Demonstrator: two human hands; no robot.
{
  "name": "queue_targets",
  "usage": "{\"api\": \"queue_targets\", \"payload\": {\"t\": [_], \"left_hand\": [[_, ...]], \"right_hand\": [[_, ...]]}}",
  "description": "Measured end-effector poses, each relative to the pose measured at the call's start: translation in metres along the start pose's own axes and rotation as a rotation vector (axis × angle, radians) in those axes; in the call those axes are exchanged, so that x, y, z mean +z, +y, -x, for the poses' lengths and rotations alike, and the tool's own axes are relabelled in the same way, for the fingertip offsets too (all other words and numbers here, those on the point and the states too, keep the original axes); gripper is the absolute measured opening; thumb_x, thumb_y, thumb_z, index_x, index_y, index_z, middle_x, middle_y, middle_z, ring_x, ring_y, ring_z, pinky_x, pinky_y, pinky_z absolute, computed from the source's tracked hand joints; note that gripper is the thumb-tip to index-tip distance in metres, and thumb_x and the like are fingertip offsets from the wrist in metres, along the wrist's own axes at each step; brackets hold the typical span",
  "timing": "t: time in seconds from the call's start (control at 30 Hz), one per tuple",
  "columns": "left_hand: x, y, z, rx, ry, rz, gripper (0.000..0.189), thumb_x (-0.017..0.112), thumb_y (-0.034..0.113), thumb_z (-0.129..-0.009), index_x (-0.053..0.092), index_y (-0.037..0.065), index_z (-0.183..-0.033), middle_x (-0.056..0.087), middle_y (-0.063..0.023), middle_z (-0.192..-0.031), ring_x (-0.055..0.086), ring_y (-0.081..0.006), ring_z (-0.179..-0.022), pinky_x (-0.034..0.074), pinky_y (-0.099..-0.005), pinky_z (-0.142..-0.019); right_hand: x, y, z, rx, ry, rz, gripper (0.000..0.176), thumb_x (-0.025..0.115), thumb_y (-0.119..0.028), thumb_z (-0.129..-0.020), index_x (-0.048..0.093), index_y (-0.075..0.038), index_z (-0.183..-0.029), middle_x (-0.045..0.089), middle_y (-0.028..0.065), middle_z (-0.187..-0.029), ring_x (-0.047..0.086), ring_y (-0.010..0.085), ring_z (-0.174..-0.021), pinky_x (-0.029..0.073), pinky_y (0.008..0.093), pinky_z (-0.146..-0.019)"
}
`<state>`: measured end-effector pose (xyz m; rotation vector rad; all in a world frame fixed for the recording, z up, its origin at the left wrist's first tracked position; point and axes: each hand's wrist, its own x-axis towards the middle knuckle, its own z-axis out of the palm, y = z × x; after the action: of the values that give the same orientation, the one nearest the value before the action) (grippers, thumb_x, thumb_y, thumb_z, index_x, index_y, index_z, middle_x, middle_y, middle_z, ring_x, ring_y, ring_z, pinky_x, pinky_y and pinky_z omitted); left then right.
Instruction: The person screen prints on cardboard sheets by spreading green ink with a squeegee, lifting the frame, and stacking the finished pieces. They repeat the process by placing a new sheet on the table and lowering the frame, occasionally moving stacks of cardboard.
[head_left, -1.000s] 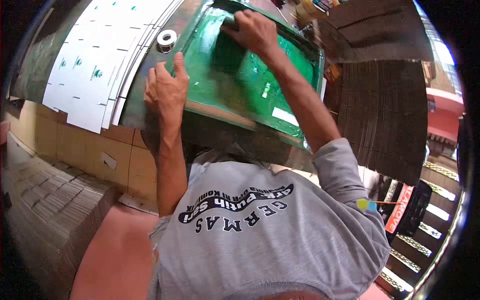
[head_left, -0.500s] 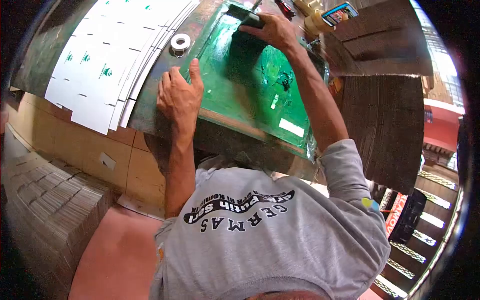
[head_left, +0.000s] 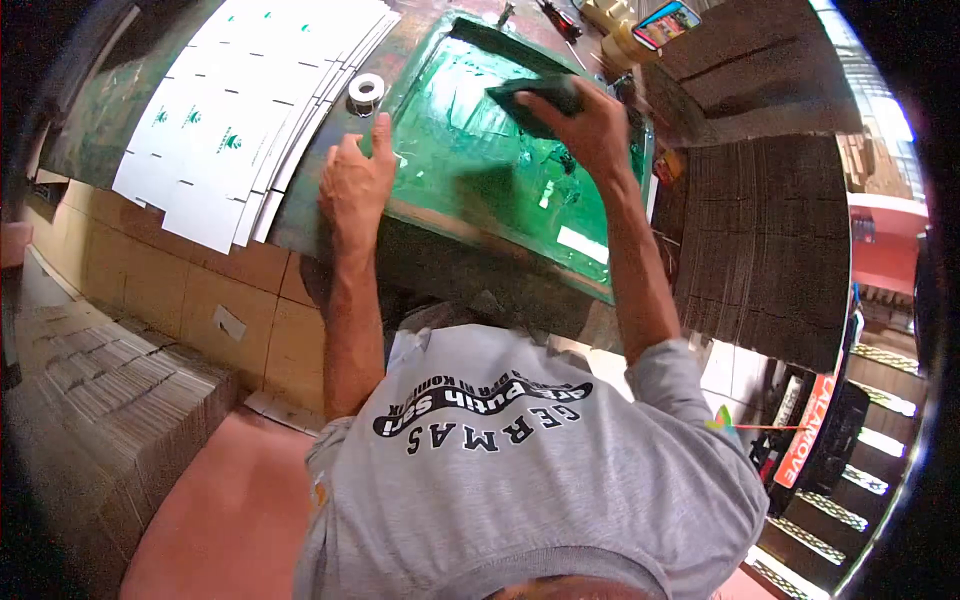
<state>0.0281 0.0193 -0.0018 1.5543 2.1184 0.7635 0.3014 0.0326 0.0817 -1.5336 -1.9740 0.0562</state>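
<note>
My right hand (head_left: 592,122) is closed around a dark squeegee-like block (head_left: 538,104), held over the green framed screen (head_left: 480,185). Wet green ink shines across the upper part of the screen, and dark blotches lie at its right. At the screen's left edge is my left hand (head_left: 358,180), thumb raised and fingers loosely curled, with nothing visible in it. Just above that hand, a white tape roll (head_left: 366,90) lies on the table.
Printed white sheets (head_left: 215,130) are stacked on the left. Dark cardboard stacks (head_left: 765,240) stand at the right. A phone (head_left: 667,24) rests on a tan container (head_left: 622,48) at the back. More stacked cardboard (head_left: 120,385) is at the lower left.
My right hand has lifted the dark block away from the screen's far edge and moved it nearer and to the right. My left hand stays by the left edge. The view has shifted slightly.
</note>
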Motion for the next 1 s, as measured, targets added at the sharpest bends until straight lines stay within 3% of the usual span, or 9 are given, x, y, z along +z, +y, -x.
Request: {"api": "queue_targets", "payload": {"t": [0.1, 0.27, 0.4, 0.53, 0.6, 0.67, 0.77, 0.87, 1.0], "left_hand": [[-0.046, -0.002, -0.018, -0.132, -0.568, 0.069, 0.089, 0.028, 0.076, -0.093, 0.065, -0.001, -0.116, 0.056, -0.0296, -0.13, 0.055, -0.0472, -0.119, 0.043, -0.0524, -0.098], [-0.06, 0.004, -0.023, -0.119, -0.276, 0.637, 0.097, 0.032, 0.079, -0.091, 0.055, -0.004, -0.133, 0.044, -0.0294, -0.145, 0.042, -0.0349, -0.137, 0.032, -0.0429, -0.113], [-0.106, 0.076, -0.035, -0.173, -0.321, 1.283, 0.078, 0.045, 0.067, -0.095, 0.06, -0.007, -0.116, 0.062, -0.0166, -0.103, 0.058, -0.0235, -0.095, 0.045, -0.0388, -0.095], [-0.067, 0.122, -0.036, -0.037, -0.149, 1.571, 0.057, 0.041, 0.043, -0.103, 0.047, -0.008, -0.126, 0.062, -0.0231, -0.115, 0.062, -0.0317, -0.104, 0.049, -0.0423, -0.098], [-0.009, 0.137, -0.038, 0.262, -0.149, 1.413, 0.035, 0.047, 0.029, -0.102, 0.056, 0.004, -0.125, 0.064, -0.0208, -0.112, 0.064, -0.0286, -0.106, 0.052, -0.0371, -0.094], [0.041, 0.155, -0.047, 0.729, -0.223, 0.465, 0.026, 0.066, 0.022, -0.093, 0.067, 0.003, -0.111, 0.067, -0.0108, -0.119, 0.063, -0.0265, -0.109, 0.049, -0.0365, -0.095], [0.118, 0.171, -0.054, 1.074, -0.624, 0.133, 0.089, 0.075, 0.056, -0.08, 0.04, 0.012, -0.148, 0.044, -0.0221, -0.147, 0.043, -0.0362, -0.136, 0.033, -0.0508, -0.113], [0.178, 0.176, -0.067, 1.343, -0.571, -0.348, 0.11, 0.079, 0.063, -0.07, 0.03, 0.012, -0.153, 0.032, -0.0209, -0.156, 0.03, -0.0383, -0.144, 0.02, -0.0588, -0.117], [0.166, 0.205, -0.061, 1.17, -0.852, -0.652, 0.129, 0.083, 0.069, -0.057, 0.022, 0.012, -0.156, 0.025, -0.0204, -0.159, 0.02, -0.04, -0.148, 0.012, -0.0631, -0.118]], "right_hand": [[-0.038, -0.008, 0.041, 0.109, 0.283, -0.069, 0.035, 0.085, -0.034, -0.078, 0.073, -0.004, -0.093, 0.071, 0.0065, -0.083, 0.065, 0.0146, -0.072, 0.054, 0.0302, -0.069], [-0.107, -0.008, 0.073, 0.239, 0.517, 0.067, 0.037, 0.089, -0.035, -0.074, 0.071, -0.005, -0.087, 0.072, 0.0073, -0.084, 0.066, 0.0151, -0.074, 0.053, 0.0309, -0.069], [-0.168, 0.01, 0.032, 0.044, 0.737, 0.374, 0.035, 0.088, -0.029, -0.076, 0.074, -0.005, -0.096, 0.074, 0.0038, -0.085, 0.066, 0.0109, -0.075, 0.054, 0.028, -0.071], [-0.214, 0.048, -0.028, 0.033, 0.755, 0.601, 0.035, 0.088, -0.031, -0.076, 0.074, -0.006, -0.096, 0.074, 0.0044, -0.087, 0.067, 0.0124, -0.075, 0.054, 0.0288, -0.071], [-0.221, 0.057, -0.048, 0.025, 0.715, 0.62, 0.036, 0.087, -0.031, -0.076, 0.074, -0.006, -0.097, 0.074, 0.0046, -0.087, 0.067, 0.0128, -0.075, 0.054, 0.029, -0.071], [-0.227, 0.058, -0.053, 0.018, 0.697, 0.627, 0.036, 0.087, -0.032, -0.076, 0.073, -0.006, -0.097, 0.074, 0.0047, -0.087, 0.067, 0.0132, -0.075, 0.055, 0.0292, -0.071], [-0.232, 0.065, -0.062, -0.003, 0.673, 0.631, 0.036, 0.086, -0.033, -0.076, 0.073, -0.007, -0.097, 0.074, 0.005, -0.088, 0.067, 0.0138, -0.076, 0.055, 0.0296, -0.072], [-0.235, 0.065, -0.058, -0.01, 0.663, 0.638, 0.037, 0.086, -0.034, -0.076, 0.073, -0.007, -0.098, 0.074, 0.0053, -0.088, 0.067, 0.0144, -0.076, 0.055, 0.03, -0.072], [-0.237, 0.071, -0.056, -0.011, 0.645, 0.642, 0.037, 0.085, -0.035, -0.076, 0.073, -0.007, -0.098, 0.074, 0.0056, -0.089, 0.068, 0.0152, -0.077, 0.055, 0.0305, -0.072]]}}
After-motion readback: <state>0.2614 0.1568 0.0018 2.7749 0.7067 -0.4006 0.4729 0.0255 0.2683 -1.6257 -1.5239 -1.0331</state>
